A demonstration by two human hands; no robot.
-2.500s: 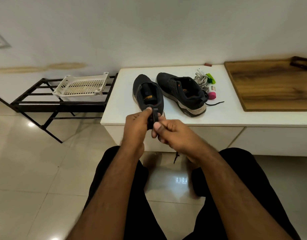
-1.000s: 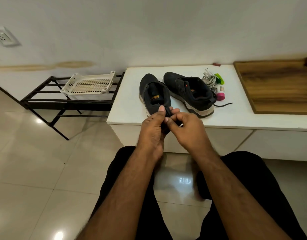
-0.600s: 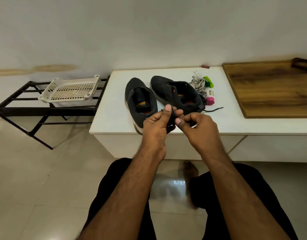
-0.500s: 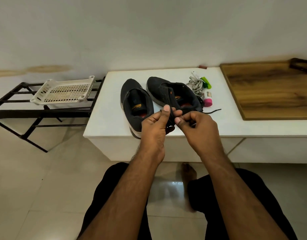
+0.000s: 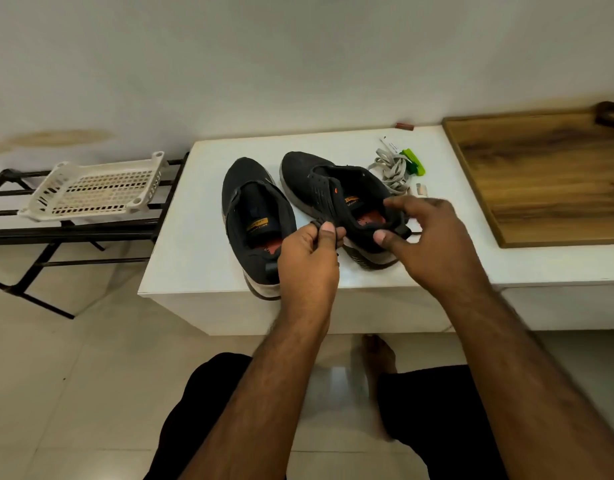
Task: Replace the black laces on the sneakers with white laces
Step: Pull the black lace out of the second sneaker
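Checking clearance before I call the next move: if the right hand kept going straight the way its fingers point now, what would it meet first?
Most likely the right-hand sneaker: the right hand points left over its heel opening, fingers spread. Depth is unclear, so it may already touch.

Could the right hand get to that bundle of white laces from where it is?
Probably yes: the right hand hovers beside the white laces, with only bare white table between.
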